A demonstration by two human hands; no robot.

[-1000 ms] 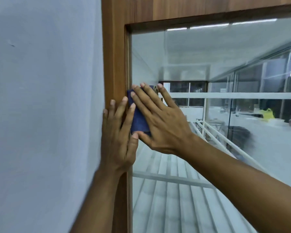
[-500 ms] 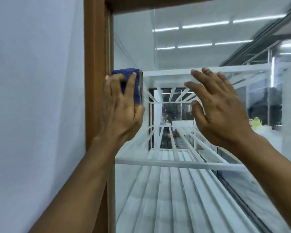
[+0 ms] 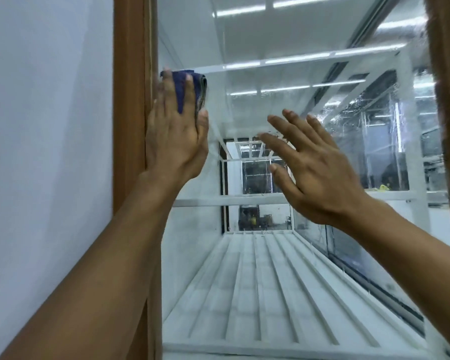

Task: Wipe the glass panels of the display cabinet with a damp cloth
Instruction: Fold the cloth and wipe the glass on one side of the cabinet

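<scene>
Your flat-fingered left hand presses the folded dark-blue cloth on the clear glass panel, upper left; next, sweep rightward past your splayed right hand.

Nothing legible: no text, label, brand, number or sign on cloth, glass, frame or wall.
</scene>
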